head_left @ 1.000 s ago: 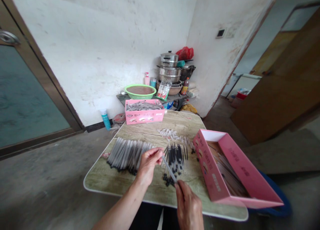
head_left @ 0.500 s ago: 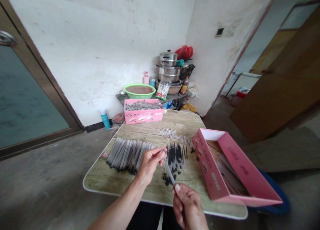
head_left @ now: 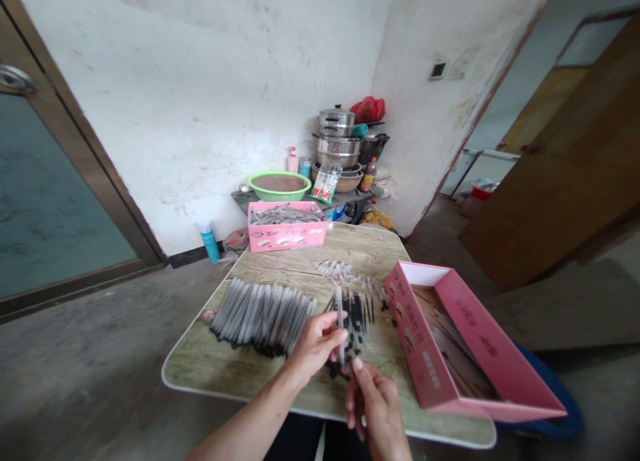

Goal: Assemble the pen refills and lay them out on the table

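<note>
My left hand (head_left: 323,341) pinches a slim translucent tube (head_left: 341,314), like a pen barrel, held almost upright. Close to its lower end is my right hand (head_left: 375,394), thumb and finger together; what they pinch is too small to make out. Small black plugs (head_left: 334,370) lie beneath the hands, partly covered. Behind the tube are black slender pieces (head_left: 356,309) in a loose bunch. To the left, a wide row of translucent tubes with black ends (head_left: 263,314) lies side by side. Short whitish pieces (head_left: 335,269) are scattered farther back.
A pink box (head_left: 287,237) full of tubes stands at the table's back. Another pink box (head_left: 480,341) with long slender pieces inside sits at the right edge of the wood-patterned table (head_left: 220,374). Beyond are a green basin (head_left: 280,195) and stacked pots (head_left: 337,147).
My left hand has moved down and its grip is now around the tube's lower half. The tube has turned more upright. My right hand has come off the tube's lower shaft and sits near its end.
</note>
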Demonstrator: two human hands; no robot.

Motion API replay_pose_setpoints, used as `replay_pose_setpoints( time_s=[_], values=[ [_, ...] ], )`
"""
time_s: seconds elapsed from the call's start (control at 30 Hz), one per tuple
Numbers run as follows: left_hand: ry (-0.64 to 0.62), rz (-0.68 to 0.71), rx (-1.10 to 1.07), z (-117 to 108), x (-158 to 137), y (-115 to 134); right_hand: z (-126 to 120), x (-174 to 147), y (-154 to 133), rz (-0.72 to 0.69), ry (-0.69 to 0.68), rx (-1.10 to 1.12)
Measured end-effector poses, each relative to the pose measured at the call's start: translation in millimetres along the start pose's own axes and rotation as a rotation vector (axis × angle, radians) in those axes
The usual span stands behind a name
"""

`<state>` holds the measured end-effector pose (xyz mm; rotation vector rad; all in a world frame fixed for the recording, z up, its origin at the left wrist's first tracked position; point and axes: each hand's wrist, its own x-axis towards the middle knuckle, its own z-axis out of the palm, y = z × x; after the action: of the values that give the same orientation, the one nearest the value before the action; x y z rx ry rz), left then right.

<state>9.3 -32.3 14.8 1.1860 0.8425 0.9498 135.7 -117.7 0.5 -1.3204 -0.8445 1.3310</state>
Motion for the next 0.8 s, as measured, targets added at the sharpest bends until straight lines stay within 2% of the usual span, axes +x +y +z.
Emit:
replay_pose_setpoints(
  time_s=[0.1, 0.2, 0.27, 0.33, 0.5, 0.6, 0.7, 0.8],
  values=[
    [0.172, 0.054, 0.351, -32, 12, 4, -17, 1, 3, -0.039, 0.094, -0.107],
    [0.286, 0.084, 0.871, -63, 16, 14, -34, 4, 4, -0.081, 0.146, -0.211],
    [0.308, 0.025, 1.134, -79, 15, 20, -44, 7, 5, -0.118, 0.159, -0.299],
    [0.319, -0.023, 1.289, -93, 12, 24, -51, 11, 6, -0.164, 0.177, -0.396],
    [0.386, -0.111, 1.456, -118, 3, 27, -60, 15, 5, -0.282, 0.212, -0.643],
    [0.371, -0.142, 1.484, -125, -1, 25, -56, 13, -3, -0.376, 0.205, -0.784],
    [0.354, -0.153, 1.499, -126, -3, 24, -51, 5, -22, -0.435, 0.198, -0.879],
    [0.345, -0.185, 1.507, -127, -2, 25, -63, 0, -53, -0.44, 0.265, -0.91]
  ],
)
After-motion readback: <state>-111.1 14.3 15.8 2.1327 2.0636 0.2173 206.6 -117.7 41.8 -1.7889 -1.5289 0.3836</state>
